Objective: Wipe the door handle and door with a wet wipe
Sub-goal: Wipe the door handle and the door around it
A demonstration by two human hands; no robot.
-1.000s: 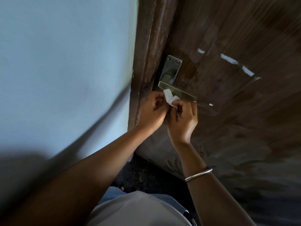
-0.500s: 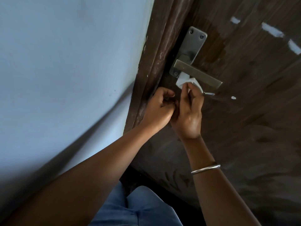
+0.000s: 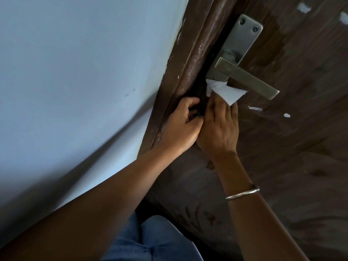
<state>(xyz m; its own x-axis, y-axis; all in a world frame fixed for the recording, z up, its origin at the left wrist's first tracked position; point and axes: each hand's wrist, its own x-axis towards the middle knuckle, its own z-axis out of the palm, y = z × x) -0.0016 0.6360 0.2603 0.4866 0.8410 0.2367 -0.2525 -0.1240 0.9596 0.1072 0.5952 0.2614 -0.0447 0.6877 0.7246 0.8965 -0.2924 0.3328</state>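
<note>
A dark brown wooden door [image 3: 293, 140] carries a metal lever handle [image 3: 246, 78] on a tall backplate [image 3: 243, 36]. My right hand [image 3: 218, 127] holds a white wet wipe [image 3: 226, 92] in its fingertips, pressed up against the underside of the lever near the bottom of the backplate. My left hand [image 3: 180, 125] is curled right beside it at the door's edge, its fingers bent into the dark gap. Whether it holds anything is hidden.
A brown door frame [image 3: 192, 72] runs along the left of the door, against a pale blue wall [image 3: 75, 72]. White paint flecks [image 3: 255, 108] dot the door. A metal bangle [image 3: 243, 193] sits on my right wrist. Blue trousers [image 3: 154, 240] show below.
The right hand has risen from under the lever's middle and spread the wipe against the lever's underside. The left hand let go of the wipe and stays lower at the door's edge.
</note>
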